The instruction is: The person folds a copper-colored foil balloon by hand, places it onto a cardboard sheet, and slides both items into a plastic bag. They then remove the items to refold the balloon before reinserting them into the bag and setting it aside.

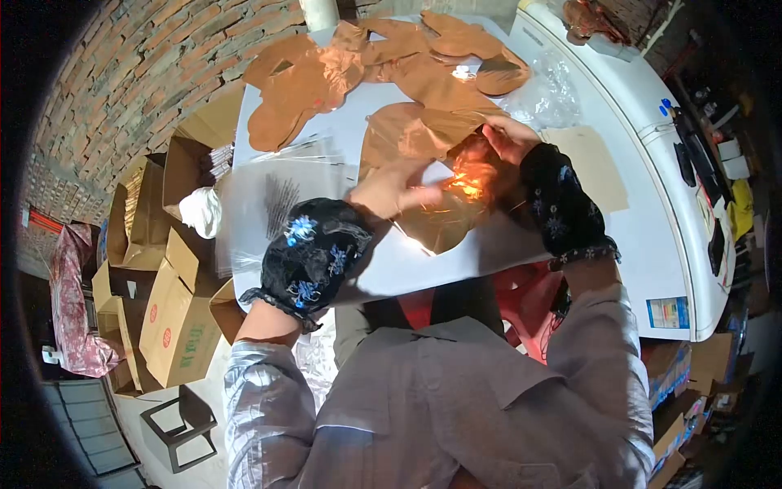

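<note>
On the white table (366, 287), a shiny copper-coloured foil sheet (440, 232) lies between my two hands, with a bright reflection on it. My left hand (391, 191) rests over the sheet's left side, its fingers partly blurred, beside a small white piece (437, 173). At the sheet's upper right, my right hand (511, 138) has its fingers closed on the foil's edge. More flat copper-coloured foil pieces (285, 114) with rounded outlines spread along the far side. Clear plastic sheets (305, 175) lie to the left.
A white refrigerator-like appliance (652, 147) borders the table on the right. Crumpled clear plastic (550, 94) and a beige sheet (586, 167) lie near it. Open cardboard boxes (179, 318) stand left of the table, with a white bundle (200, 212) and a dark stool (181, 428) nearby.
</note>
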A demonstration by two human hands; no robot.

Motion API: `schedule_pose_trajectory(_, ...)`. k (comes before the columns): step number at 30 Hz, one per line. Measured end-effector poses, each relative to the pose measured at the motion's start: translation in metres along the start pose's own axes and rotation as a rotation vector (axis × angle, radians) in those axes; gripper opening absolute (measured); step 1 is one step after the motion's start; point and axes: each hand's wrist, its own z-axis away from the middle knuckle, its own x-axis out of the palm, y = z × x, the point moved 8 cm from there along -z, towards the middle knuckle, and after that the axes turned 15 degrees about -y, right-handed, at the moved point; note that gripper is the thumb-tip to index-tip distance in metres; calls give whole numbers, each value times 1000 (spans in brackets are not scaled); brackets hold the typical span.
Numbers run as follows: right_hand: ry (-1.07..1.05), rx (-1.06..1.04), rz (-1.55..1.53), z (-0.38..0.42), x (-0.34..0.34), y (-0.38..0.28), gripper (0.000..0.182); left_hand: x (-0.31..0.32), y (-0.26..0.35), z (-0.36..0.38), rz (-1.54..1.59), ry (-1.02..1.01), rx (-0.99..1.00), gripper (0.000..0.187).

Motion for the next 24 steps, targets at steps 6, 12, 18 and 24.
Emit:
schedule_pose_trajectory(6,-210,-570,1574,-4,-12,17,13,27,5,8,-642,-79,-82,81)
schedule_pose_trajectory(12,-285,-130,521,-56,-65,52,19,32,-13,5,-556,-279,-254,60)
schedule_pose_trajectory(18,-92,-63,359,-30,-37,52,17,31,-19,12,-397,-118,-80,48)
schedule_pose_trajectory(24,-143,-221,627,-21,-34,38,12,34,-17,4,-546,-133,-186,42)
